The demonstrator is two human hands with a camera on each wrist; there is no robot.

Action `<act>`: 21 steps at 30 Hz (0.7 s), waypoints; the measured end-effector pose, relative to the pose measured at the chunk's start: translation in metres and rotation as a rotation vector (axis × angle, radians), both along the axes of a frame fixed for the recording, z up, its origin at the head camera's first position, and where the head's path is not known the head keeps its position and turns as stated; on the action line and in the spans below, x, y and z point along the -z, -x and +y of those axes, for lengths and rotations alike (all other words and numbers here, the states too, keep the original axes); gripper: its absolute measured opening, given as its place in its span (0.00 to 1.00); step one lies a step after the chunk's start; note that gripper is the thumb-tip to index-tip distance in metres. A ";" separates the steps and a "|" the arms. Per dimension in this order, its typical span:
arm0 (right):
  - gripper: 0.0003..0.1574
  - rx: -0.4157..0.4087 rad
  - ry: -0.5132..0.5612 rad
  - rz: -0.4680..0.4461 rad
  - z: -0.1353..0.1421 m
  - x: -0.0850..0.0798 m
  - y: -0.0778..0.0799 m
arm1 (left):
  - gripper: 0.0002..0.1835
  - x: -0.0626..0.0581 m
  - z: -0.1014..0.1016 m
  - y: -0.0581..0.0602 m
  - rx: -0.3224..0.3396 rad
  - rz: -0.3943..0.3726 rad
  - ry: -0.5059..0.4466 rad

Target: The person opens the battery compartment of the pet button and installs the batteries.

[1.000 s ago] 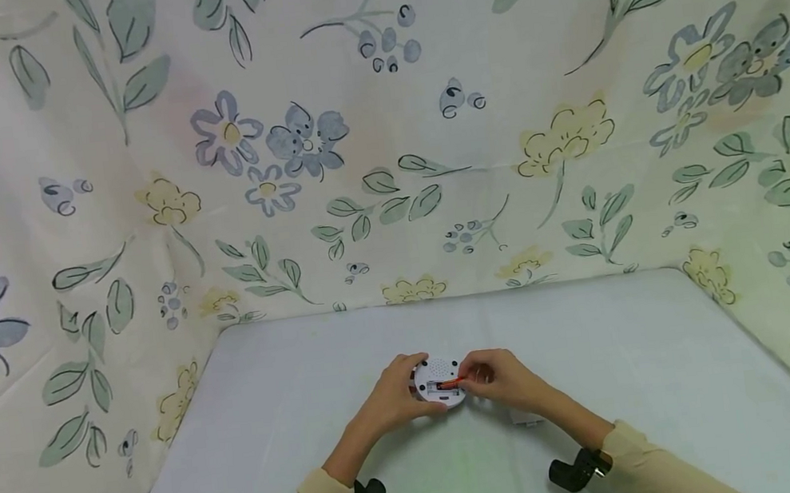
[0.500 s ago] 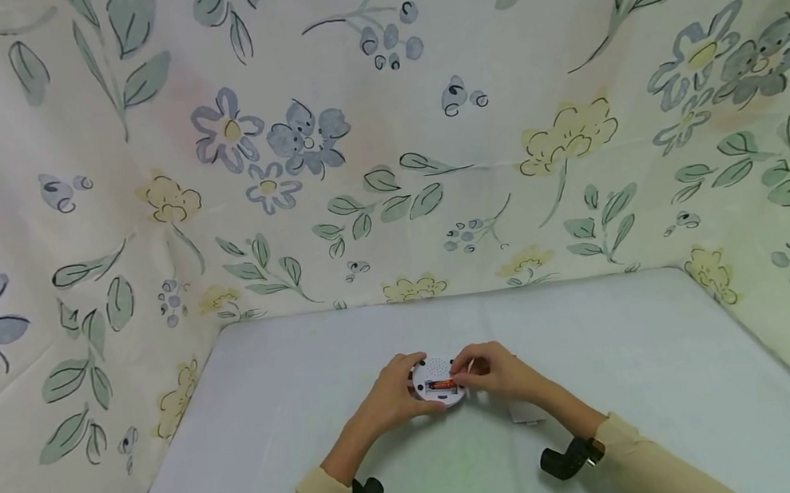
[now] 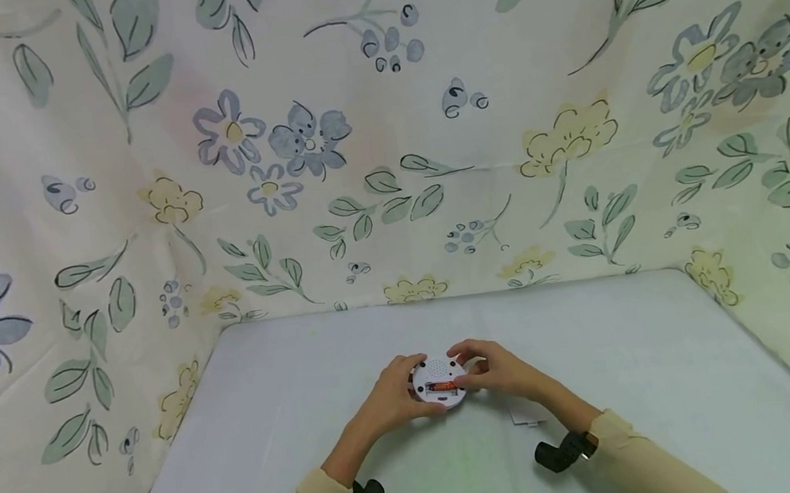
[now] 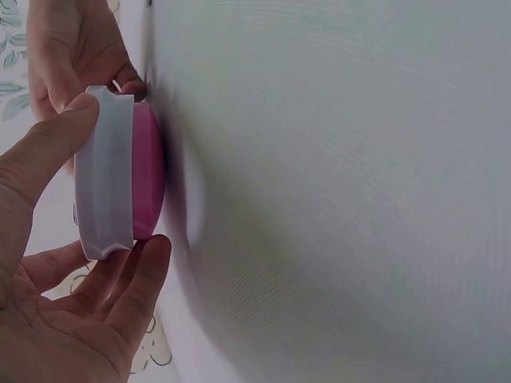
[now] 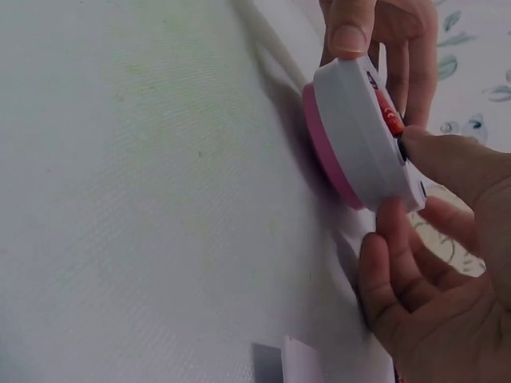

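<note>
A round battery-powered device (image 3: 438, 368), white with a pink underside (image 4: 147, 171), is tilted face down near the table's middle. Its white back shows small holes, dark feet and an uncovered battery slot. One red-orange battery (image 3: 443, 386) lies in that slot. My left hand (image 3: 391, 395) grips the device's rim, thumb on the near side and fingers around the far side. My right hand (image 3: 501, 373) is at the opposite side. Its thumb (image 5: 447, 163) presses at the battery's end, while its fingertips (image 5: 391, 219) touch the rim.
A small white cover (image 3: 526, 416) lies on the white tabletop (image 3: 307, 368), below my right hand. A bit of something red (image 5: 401, 379) shows at the bottom edge of the right wrist view. Floral cloth (image 3: 390, 199) hangs behind and beside the table.
The battery, earlier pinched and slanting out of the slot, now lies down in it. My right hand has shifted slightly up and left, its fingers spreading to the device's rim. The left hand stays put.
</note>
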State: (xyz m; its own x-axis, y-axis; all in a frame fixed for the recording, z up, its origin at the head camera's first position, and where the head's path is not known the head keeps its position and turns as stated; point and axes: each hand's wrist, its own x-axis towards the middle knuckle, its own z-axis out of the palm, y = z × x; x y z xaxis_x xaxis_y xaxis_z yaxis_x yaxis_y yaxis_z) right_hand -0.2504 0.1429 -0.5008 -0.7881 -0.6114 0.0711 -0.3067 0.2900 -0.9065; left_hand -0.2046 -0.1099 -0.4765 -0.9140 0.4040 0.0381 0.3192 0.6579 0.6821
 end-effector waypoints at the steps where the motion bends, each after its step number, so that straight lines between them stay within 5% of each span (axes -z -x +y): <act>1: 0.29 -0.003 -0.003 -0.019 0.000 0.000 0.000 | 0.47 0.000 0.000 0.000 0.000 -0.002 0.001; 8: 0.28 0.008 0.014 -0.111 -0.005 0.002 0.000 | 0.47 -0.001 0.001 -0.001 0.007 -0.002 0.006; 21: 0.27 0.074 0.018 -0.064 -0.014 -0.001 -0.005 | 0.47 -0.003 0.001 -0.002 0.005 0.005 0.004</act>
